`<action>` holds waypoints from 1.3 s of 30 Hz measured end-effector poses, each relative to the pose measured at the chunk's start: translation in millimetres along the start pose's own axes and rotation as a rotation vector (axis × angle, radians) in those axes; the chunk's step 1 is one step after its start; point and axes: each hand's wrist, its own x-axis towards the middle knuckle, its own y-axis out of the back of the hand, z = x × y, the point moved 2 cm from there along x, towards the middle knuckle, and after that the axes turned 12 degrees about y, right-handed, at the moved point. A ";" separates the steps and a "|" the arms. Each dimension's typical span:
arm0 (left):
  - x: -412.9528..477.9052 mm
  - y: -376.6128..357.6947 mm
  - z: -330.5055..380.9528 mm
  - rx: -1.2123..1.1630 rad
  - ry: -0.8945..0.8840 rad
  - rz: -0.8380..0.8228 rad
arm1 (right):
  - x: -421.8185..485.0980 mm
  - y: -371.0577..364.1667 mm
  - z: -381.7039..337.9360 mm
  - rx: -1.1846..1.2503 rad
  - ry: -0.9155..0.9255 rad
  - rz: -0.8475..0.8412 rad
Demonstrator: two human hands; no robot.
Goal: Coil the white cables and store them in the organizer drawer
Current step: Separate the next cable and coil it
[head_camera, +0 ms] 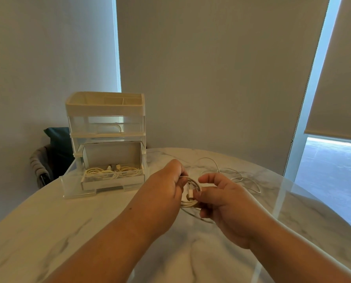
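My left hand [166, 186] grips a partly coiled white cable [192, 192] above the marble table [88, 221]. My right hand [225, 203] pinches the same coil from the right, near its white plug. The cable's loose tail [238, 176] lies in curves on the table beyond my hands. To the left stands a clear organizer [106, 119] with its lower drawer [74, 180] pulled out. Inside the drawer, a white cardboard box [111, 154] holds coiled white cables [113, 172].
A chair with a dark cushion [58, 148] stands behind the table at the left. A window with roller blinds [338, 78] is at the right. The round table's edge curves close behind the organizer.
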 end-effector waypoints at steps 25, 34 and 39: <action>1.5 1.6 0.5 -0.006 0.068 0.063 | -9.4 3.2 -19.8 -0.720 0.570 0.181; 1.8 -9.5 -1.5 -0.332 0.128 -0.070 | -4.4 -3.3 -3.6 -0.273 0.315 0.062; -1.8 -13.7 1.1 -0.347 0.099 -0.073 | -5.0 -3.4 -1.7 -0.356 0.312 0.058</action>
